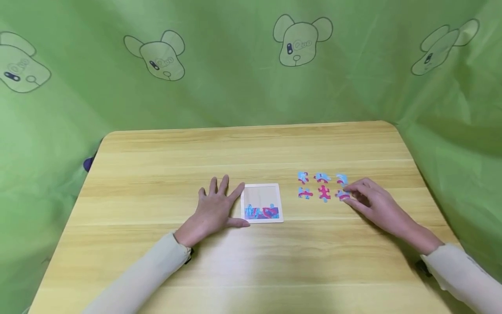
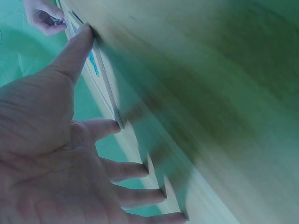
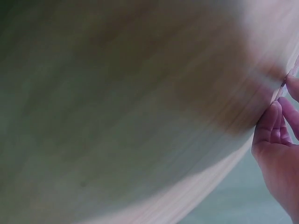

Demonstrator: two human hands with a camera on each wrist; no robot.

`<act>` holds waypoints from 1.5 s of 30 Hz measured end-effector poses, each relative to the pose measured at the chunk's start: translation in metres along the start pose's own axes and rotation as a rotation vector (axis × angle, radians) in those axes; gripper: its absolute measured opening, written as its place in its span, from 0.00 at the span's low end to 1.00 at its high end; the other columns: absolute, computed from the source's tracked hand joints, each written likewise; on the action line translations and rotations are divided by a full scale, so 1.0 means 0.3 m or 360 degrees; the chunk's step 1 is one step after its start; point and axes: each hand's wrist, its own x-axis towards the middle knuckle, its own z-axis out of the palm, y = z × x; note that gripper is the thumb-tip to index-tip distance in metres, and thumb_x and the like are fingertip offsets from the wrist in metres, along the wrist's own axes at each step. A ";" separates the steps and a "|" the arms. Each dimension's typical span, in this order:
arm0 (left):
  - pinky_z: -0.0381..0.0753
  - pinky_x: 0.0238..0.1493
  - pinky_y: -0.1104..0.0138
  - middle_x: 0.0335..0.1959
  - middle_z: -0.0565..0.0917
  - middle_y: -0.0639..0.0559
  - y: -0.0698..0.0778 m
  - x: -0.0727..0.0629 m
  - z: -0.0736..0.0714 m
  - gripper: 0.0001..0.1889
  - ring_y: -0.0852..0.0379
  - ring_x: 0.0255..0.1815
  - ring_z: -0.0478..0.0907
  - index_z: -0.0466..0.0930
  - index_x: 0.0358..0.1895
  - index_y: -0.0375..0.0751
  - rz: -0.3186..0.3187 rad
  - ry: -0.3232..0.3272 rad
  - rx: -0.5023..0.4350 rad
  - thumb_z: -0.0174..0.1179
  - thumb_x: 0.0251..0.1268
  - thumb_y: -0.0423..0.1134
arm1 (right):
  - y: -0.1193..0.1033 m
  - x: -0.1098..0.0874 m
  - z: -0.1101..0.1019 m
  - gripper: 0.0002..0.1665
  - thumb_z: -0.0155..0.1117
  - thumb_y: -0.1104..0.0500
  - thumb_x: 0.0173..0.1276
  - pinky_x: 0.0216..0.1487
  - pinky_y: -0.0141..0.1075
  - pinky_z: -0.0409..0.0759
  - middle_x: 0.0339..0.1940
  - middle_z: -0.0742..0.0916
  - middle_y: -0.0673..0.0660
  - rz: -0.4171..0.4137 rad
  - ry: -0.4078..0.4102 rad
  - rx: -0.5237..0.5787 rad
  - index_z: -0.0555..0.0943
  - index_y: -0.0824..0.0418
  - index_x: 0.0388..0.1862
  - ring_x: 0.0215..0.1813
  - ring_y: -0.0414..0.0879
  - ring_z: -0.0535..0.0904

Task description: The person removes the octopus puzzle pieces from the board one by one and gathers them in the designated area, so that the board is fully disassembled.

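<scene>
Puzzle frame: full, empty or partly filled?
Partly filled: in the puzzle frame, pieces cover the near part; bare backing shows beyond.

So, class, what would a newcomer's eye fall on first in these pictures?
The six loose puzzle pieces, in two rows of three right of the frame, with the right hand at the near row's right end. Next, the frame itself, partly filled along its near side, the left hand spread at its left edge. Behind, cartoon heads on green cloth.
</scene>
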 end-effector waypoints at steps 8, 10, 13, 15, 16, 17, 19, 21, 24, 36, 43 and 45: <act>0.60 0.72 0.25 0.88 0.52 0.29 -0.013 0.001 -0.019 0.64 0.20 0.84 0.50 0.53 0.91 0.50 0.0007 -0.0025 -0.0091 0.71 0.58 0.77 | -0.013 -0.001 0.003 0.24 0.83 0.68 0.65 0.40 0.24 0.75 0.43 0.83 0.49 0.0063 0.0044 0.0030 0.87 0.62 0.59 0.40 0.42 0.76; 0.62 0.72 0.26 0.87 0.53 0.30 -0.016 0.002 -0.025 0.63 0.21 0.84 0.51 0.55 0.90 0.50 0.0012 -0.0025 -0.0087 0.71 0.58 0.77 | -0.021 0.004 0.004 0.24 0.83 0.68 0.64 0.40 0.23 0.76 0.42 0.83 0.50 0.0068 0.0078 0.0040 0.87 0.63 0.59 0.40 0.41 0.77; 0.64 0.71 0.28 0.86 0.54 0.29 -0.020 0.006 -0.030 0.61 0.21 0.83 0.53 0.57 0.90 0.50 0.0032 -0.0017 -0.0075 0.72 0.59 0.76 | -0.040 0.012 0.007 0.24 0.83 0.69 0.63 0.41 0.22 0.77 0.42 0.84 0.50 0.0093 0.0139 0.0082 0.87 0.63 0.57 0.40 0.39 0.78; 0.66 0.70 0.28 0.86 0.55 0.29 -0.022 0.011 -0.031 0.61 0.22 0.82 0.54 0.57 0.90 0.51 0.0046 -0.0008 -0.0067 0.73 0.58 0.75 | -0.058 0.018 0.011 0.23 0.83 0.71 0.62 0.41 0.22 0.78 0.42 0.85 0.52 0.0105 0.0171 0.0125 0.88 0.64 0.56 0.40 0.38 0.79; 0.66 0.69 0.28 0.86 0.55 0.29 -0.022 0.014 -0.031 0.61 0.22 0.82 0.54 0.57 0.90 0.51 0.0052 -0.0002 -0.0063 0.73 0.58 0.75 | -0.069 0.021 0.013 0.23 0.83 0.71 0.62 0.41 0.21 0.79 0.42 0.85 0.52 0.0117 0.0185 0.0154 0.88 0.64 0.55 0.40 0.38 0.79; 0.66 0.69 0.28 0.86 0.55 0.29 -0.022 0.016 -0.032 0.61 0.22 0.82 0.54 0.57 0.90 0.52 0.0056 0.0001 -0.0061 0.73 0.58 0.75 | -0.081 0.025 0.015 0.22 0.83 0.72 0.62 0.42 0.21 0.79 0.42 0.86 0.53 0.0126 0.0194 0.0179 0.88 0.65 0.55 0.40 0.38 0.79; 0.66 0.69 0.28 0.85 0.55 0.29 -0.024 0.020 -0.031 0.61 0.23 0.81 0.55 0.58 0.90 0.52 0.0061 0.0010 -0.0051 0.74 0.57 0.75 | -0.106 0.032 0.022 0.21 0.82 0.72 0.63 0.42 0.21 0.80 0.42 0.86 0.53 0.0141 0.0202 0.0232 0.88 0.66 0.55 0.41 0.38 0.80; 0.65 0.69 0.27 0.85 0.55 0.29 -0.025 0.021 -0.030 0.61 0.22 0.82 0.54 0.59 0.89 0.53 0.0055 0.0005 -0.0048 0.74 0.56 0.76 | -0.134 0.041 0.030 0.20 0.81 0.73 0.64 0.43 0.21 0.80 0.42 0.86 0.52 0.0154 0.0195 0.0269 0.88 0.66 0.55 0.42 0.38 0.80; 0.64 0.69 0.25 0.85 0.55 0.28 -0.026 0.021 -0.029 0.61 0.21 0.82 0.53 0.60 0.89 0.54 0.0044 0.0002 -0.0061 0.75 0.55 0.76 | -0.174 0.057 0.048 0.19 0.79 0.73 0.66 0.42 0.23 0.80 0.41 0.85 0.51 0.0178 0.0179 0.0340 0.88 0.66 0.54 0.42 0.39 0.79; 0.60 0.65 0.17 0.87 0.53 0.29 -0.030 0.023 -0.027 0.61 0.17 0.83 0.47 0.60 0.89 0.56 -0.0004 -0.0008 -0.0123 0.76 0.54 0.74 | -0.363 0.146 0.127 0.12 0.72 0.68 0.77 0.41 0.29 0.84 0.42 0.89 0.57 0.0315 -0.0029 0.0832 0.88 0.64 0.57 0.40 0.45 0.83; 0.59 0.64 0.16 0.87 0.52 0.29 -0.022 0.023 -0.028 0.61 0.16 0.83 0.47 0.59 0.89 0.56 -0.0010 -0.0027 -0.0152 0.77 0.54 0.73 | -0.434 0.193 0.199 0.14 0.72 0.66 0.77 0.46 0.32 0.86 0.43 0.90 0.56 0.0340 -0.0202 0.0936 0.87 0.67 0.59 0.43 0.47 0.85; 0.59 0.64 0.16 0.87 0.53 0.29 -0.022 0.024 -0.026 0.61 0.16 0.83 0.48 0.60 0.89 0.56 -0.0011 -0.0017 -0.0155 0.77 0.54 0.73 | -0.458 0.214 0.221 0.14 0.72 0.65 0.78 0.44 0.33 0.86 0.42 0.90 0.55 0.0321 -0.0267 0.0944 0.87 0.66 0.59 0.42 0.48 0.85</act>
